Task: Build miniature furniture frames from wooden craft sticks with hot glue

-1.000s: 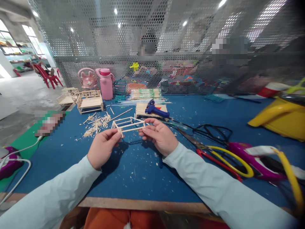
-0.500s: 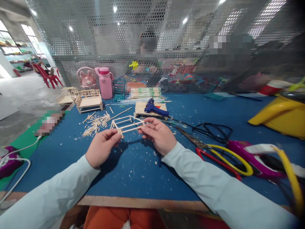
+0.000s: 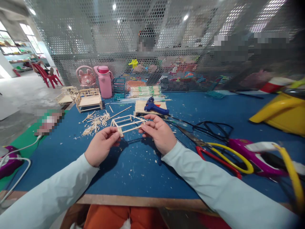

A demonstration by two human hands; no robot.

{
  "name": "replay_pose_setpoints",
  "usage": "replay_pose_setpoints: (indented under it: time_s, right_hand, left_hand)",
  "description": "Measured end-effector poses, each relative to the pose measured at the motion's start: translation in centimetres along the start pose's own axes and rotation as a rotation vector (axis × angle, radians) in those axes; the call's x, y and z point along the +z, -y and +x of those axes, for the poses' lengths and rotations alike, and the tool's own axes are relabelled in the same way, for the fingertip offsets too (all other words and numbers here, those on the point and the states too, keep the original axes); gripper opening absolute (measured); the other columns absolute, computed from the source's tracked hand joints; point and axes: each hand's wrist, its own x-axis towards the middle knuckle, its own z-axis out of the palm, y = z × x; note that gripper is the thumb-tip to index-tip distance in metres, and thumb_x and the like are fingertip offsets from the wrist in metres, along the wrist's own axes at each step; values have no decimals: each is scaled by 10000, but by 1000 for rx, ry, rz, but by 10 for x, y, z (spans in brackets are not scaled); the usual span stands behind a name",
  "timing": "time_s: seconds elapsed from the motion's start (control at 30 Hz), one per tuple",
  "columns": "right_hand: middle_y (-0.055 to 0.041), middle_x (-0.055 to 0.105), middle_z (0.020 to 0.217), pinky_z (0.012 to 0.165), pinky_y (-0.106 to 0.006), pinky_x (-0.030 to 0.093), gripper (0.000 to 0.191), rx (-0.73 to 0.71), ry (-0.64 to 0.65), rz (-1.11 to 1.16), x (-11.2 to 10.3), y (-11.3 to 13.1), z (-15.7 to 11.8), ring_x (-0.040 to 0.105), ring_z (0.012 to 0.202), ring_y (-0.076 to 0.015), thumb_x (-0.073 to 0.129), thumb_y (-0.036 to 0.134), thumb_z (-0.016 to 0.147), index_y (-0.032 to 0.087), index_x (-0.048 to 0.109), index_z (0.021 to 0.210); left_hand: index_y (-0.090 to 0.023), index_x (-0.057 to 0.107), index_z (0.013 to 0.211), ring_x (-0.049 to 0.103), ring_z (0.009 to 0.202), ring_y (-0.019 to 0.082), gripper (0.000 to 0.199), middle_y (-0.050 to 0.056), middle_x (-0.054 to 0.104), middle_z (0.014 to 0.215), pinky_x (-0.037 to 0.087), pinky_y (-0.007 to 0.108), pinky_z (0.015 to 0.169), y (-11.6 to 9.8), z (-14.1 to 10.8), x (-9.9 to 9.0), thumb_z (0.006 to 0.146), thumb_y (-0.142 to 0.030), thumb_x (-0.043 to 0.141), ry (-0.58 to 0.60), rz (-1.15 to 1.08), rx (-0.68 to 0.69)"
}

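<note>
- 2 mini stick benches [image 3: 88,100], left rear of blue table [image 3: 140,181].
- Stick offcuts [image 3: 96,124] heaped nearer.
- Left hand [image 3: 101,145]: thumb and fingers pinching stick frame [image 3: 132,129] at near-left corner.
- Frame: between both hands, looks raised off table.
- Blue glue gun [image 3: 156,109] lying on slatted stick panel [image 3: 140,107], beyond frame.
- Right hand [image 3: 162,135]: pinching frame's right end.
- Scissors [image 3: 202,144] on table, right of that hand.

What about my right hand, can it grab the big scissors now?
Probably yes: the scissors lie close by, yellow handle uncovered, though the right hand would first have to let go of the stick frame.
</note>
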Motion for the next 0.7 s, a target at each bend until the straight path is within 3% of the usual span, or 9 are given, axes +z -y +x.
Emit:
replay_pose_setpoints:
  time_s: [0.37, 0.7]
  right_hand:
    - [70, 576, 623, 479, -196, 430, 386, -1, 11, 4, 1, 2, -2, 599, 593, -102, 668, 244, 626, 215, 428, 927]
    - [62, 583, 654, 493, -201, 436, 390, 16, 11, 3, 2, 3, -4, 607, 613, -107, 666, 249, 630, 219, 431, 939]
  left_hand:
    - [-128, 626, 742, 489, 579, 58, 309, -19, 577, 667, 420, 182, 582, -1, -1, 6, 547, -324, 765, 19, -91, -45]
    - [-133, 623, 720, 545, 643, 78, 300, -4, 621, 698, 451, 199, 633, -2, 0, 7, 537, -323, 766, -34, -139, -106]
